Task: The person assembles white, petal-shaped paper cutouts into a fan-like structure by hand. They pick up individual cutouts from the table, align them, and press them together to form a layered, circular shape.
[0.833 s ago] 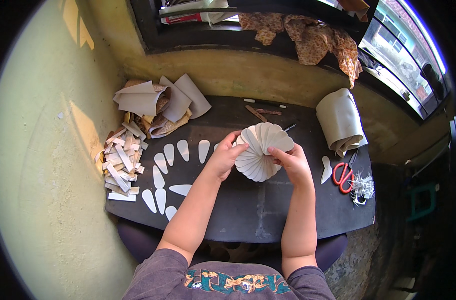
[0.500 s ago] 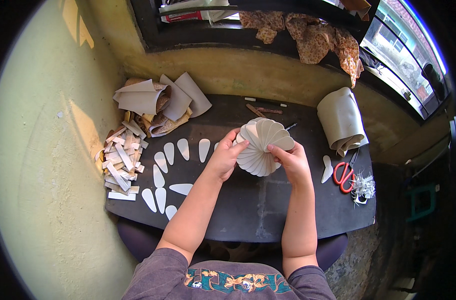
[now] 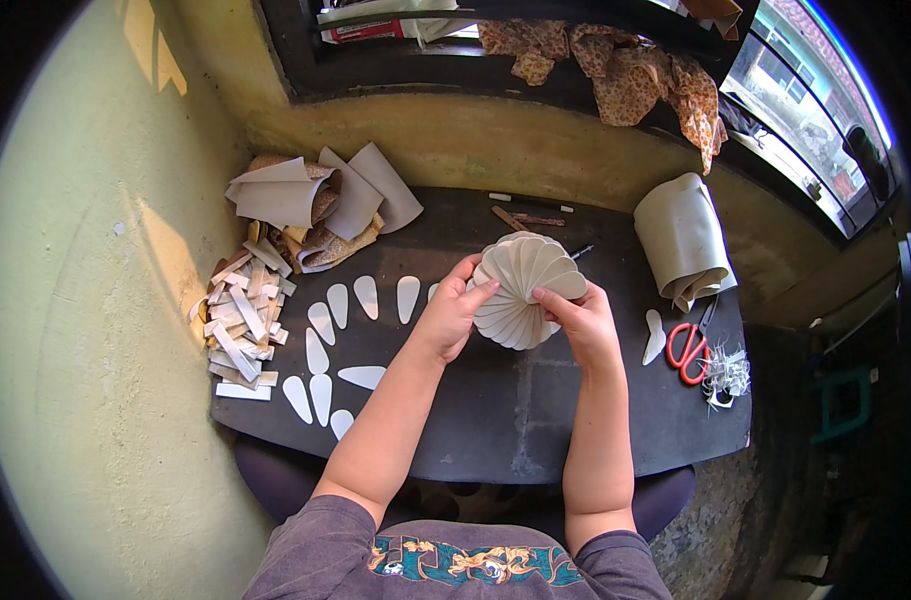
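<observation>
1. Pinching the teardrop-piece rosette (image 3: 516, 272) between them: my left hand (image 3: 454, 312) at its rim, right hand (image 3: 584, 320) near centre.
2. Fanning step, I judge; next calls for steady centre pressure.
3. Loose teardrop cutouts (image 3: 367, 298) left of grip.

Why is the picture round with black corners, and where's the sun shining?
Head view: the fisheye lens makes it round and bends the window near the rim, where bright glare shows; head view: sunny patches lie on the left wall; head view: the fan of pale petal shapes looks fairly sharp, but the far right is dark.
</observation>
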Tool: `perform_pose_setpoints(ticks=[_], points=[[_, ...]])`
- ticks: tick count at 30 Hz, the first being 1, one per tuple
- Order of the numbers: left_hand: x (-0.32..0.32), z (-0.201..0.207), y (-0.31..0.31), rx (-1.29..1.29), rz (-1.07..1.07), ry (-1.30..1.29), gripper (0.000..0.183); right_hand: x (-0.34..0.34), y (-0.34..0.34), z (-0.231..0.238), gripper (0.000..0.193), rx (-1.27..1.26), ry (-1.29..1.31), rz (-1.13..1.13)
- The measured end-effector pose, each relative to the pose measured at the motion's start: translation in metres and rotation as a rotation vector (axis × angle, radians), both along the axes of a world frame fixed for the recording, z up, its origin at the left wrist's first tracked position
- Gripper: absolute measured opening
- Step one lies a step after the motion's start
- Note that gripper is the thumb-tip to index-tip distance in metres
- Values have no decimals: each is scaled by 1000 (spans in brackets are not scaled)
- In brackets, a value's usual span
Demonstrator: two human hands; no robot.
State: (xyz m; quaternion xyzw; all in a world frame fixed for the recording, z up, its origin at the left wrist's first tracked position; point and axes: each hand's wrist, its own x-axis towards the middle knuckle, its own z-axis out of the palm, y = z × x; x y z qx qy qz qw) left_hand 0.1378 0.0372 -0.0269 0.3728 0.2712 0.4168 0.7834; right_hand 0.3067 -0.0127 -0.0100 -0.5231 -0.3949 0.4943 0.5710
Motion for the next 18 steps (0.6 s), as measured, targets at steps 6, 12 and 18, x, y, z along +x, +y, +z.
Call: perform_pose_setpoints(ticks=[6, 12, 18], points=[[0, 4, -2, -32, 10, -25, 32, 0, 0, -1, 17, 12, 12, 6], [-2, 2, -1, -19, -8, -21, 34, -1, -1, 2, 17, 24, 23, 8], [-2, 2, -1, -15, -12, -35, 34, 0, 0, -1, 17, 35, 24, 8]])
